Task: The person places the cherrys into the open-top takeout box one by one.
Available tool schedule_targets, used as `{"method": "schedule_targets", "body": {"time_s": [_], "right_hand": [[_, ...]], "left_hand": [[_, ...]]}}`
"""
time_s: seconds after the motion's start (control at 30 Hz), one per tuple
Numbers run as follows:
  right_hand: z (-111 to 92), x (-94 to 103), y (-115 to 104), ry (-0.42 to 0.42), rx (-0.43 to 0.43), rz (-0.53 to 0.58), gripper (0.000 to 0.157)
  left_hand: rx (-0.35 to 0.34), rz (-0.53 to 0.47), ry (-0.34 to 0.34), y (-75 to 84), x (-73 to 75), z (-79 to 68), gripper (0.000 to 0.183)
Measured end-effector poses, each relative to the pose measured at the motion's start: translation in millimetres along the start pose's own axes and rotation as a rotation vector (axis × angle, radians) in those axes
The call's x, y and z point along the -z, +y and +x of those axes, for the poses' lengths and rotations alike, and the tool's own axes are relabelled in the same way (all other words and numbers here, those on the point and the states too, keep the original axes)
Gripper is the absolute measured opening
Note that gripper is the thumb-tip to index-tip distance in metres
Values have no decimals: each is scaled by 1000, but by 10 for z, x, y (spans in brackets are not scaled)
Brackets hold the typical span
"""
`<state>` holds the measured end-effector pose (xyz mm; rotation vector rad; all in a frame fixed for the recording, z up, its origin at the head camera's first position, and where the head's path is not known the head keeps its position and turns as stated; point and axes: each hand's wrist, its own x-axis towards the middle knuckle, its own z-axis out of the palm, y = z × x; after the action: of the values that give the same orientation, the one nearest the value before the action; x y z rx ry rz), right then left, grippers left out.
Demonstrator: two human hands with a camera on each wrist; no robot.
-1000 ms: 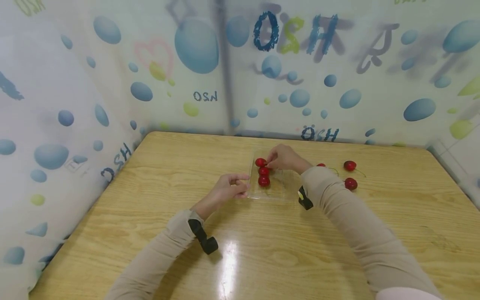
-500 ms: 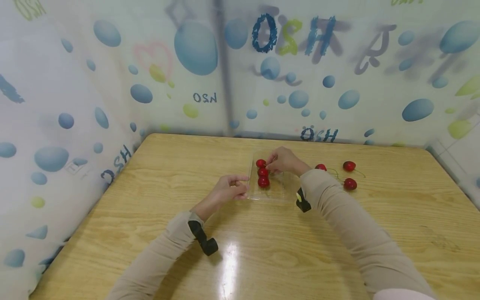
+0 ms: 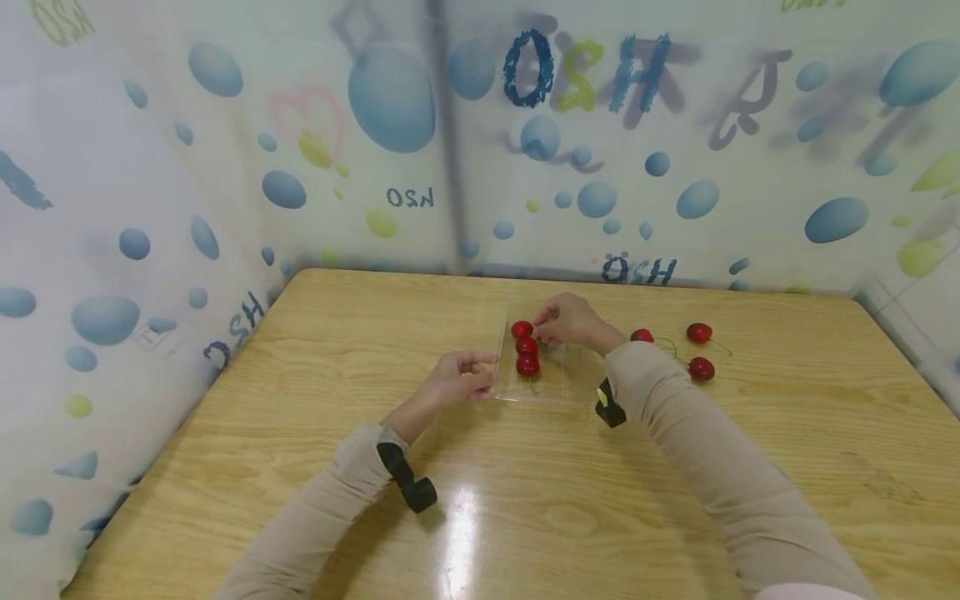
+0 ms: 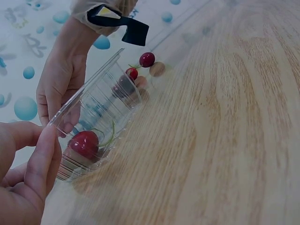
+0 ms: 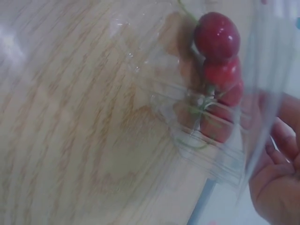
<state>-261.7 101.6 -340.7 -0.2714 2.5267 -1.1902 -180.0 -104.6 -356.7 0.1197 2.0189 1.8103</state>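
A clear plastic container [image 3: 543,398] lies on the table with a row of red cherries along its left side. My left hand [image 3: 461,377] pinches its left rim; in the left wrist view, the thumb [image 4: 42,161] and a finger meet at the rim. Reaching in from the right, my right hand [image 3: 567,321] has its curled fingertips right at the far cherry [image 3: 522,329]. Below that, the middle cherry [image 3: 527,346] and the near cherry [image 3: 527,366] sit close together. In the right wrist view the cherries [image 5: 217,37] show through the container's wall, with green stems among them.
Several loose cherries with stems lie to the right, among them a far cherry [image 3: 699,333], a nearer cherry [image 3: 702,369] and a cherry [image 3: 642,335] by the right sleeve. A patterned curtain [image 3: 337,225] borders the wooden table [image 3: 540,500] behind and at left.
My right hand shifts only slightly by the far cherry, and the loose cherry next to its sleeve shows more fully. The left hand keeps its place on the rim.
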Motion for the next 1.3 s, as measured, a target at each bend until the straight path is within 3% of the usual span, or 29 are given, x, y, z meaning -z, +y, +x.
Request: {"method": "schedule_targets", "body": {"time_s": [0.33,0.67,0.9,1.3], "right_hand": [[-85,-1,12,28,39,59,18],[-177,15,-2,56,60,85,20],[-252,46,31,49,87,80,20],[-453,225,93,96,212,-3,17]], "left_hand": [[-14,0,11,-180,41,125,39],[-14,18,47,-179,28,110,36],[-23,0,9,-102,10,52,39],[-26,-8,27,-179,23,125,38]]}}
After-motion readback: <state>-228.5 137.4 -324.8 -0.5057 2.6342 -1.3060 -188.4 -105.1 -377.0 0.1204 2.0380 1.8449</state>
